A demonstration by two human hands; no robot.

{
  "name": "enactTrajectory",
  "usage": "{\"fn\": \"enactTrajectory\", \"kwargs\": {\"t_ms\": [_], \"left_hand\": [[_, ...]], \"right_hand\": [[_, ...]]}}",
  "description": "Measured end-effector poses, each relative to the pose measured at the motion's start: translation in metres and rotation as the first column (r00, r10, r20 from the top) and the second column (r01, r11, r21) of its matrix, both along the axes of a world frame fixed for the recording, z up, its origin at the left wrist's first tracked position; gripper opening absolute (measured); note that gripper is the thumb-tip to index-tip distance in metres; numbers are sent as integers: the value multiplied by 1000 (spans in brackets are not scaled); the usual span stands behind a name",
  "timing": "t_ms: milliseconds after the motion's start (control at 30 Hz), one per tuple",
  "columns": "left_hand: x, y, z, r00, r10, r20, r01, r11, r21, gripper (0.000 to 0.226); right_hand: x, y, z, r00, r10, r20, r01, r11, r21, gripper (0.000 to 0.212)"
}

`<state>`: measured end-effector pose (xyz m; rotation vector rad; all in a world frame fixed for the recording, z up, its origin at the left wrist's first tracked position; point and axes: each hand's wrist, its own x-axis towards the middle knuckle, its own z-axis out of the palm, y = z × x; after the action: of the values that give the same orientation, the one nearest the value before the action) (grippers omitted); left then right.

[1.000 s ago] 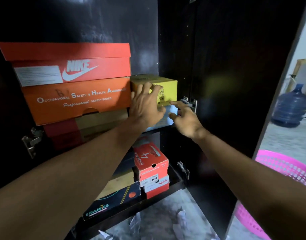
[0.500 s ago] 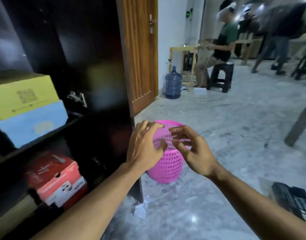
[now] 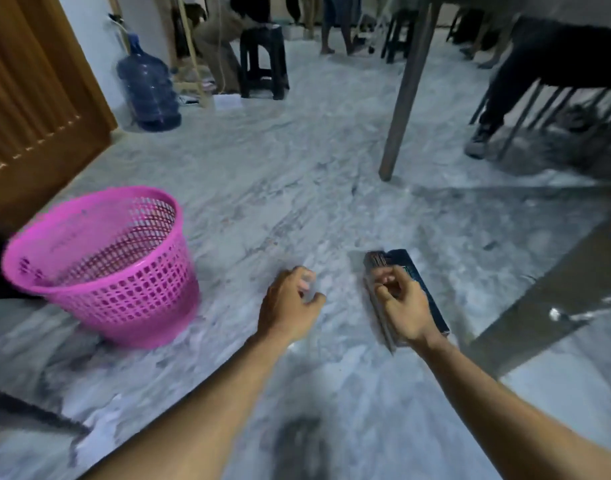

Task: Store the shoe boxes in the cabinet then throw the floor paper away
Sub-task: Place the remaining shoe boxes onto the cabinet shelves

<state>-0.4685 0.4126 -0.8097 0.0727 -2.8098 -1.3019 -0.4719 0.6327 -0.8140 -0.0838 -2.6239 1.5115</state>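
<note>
our left hand [image 3: 290,303] and right hand [image 3: 402,306] hang with fingers loosely curled, holding nothing. a dark shoe box [image 3: 418,289] lies on the floor under the right hand; a pink basket [image 3: 103,268] stands left.

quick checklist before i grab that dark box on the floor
1. Dark box in view and lying on the floor: ok.
2. Right hand free to take it: ok, fingers loosely curled, nothing in them, hand in front of the box.
3. Left hand free to help: ok, curled and holding nothing.
4. Contact with the box: cannot tell, the right hand overlaps it in the blurred view.
5. Floor around the box clear: ok, the pink basket stands well off to the left, the table leg further away.
6. Box lid closed: cannot tell, too blurred.
</note>
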Motion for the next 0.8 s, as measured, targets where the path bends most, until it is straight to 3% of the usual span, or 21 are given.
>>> {"fn": "enactTrajectory", "kwargs": {"t_ms": [100,200,267,367,433,567,700,800], "left_hand": [[-29,55,-55,972,-57,229,27,991,132,23],[-39,106,-104,906,-124,405,26,971,237,28],[-44,133,-131,865,-153,477,13,959,284,35],[-57,163,-162,825,-176,538,-11,945,326,50],[-64,172,-176,819,-160,551,-48,938,344,60],[-64,167,-203,817,-148,557,-122,900,419,47],[-46,146,-214,809,-67,583,-267,843,467,50],[-26,120,-208,778,-70,625,-340,789,511,64]], "right_hand": [[-19,60,-68,974,-187,128,185,982,24,16],[-31,101,-118,905,-386,177,360,919,163,25],[-39,117,-133,866,-452,214,401,883,244,46],[-57,134,-167,840,-420,343,362,906,220,92],[-60,137,-198,842,-400,361,347,915,205,111],[-34,109,-213,836,-372,403,291,924,248,109],[1,86,-213,857,-321,403,349,937,5,96],[28,67,-195,893,-257,369,306,949,-78,84]]}}
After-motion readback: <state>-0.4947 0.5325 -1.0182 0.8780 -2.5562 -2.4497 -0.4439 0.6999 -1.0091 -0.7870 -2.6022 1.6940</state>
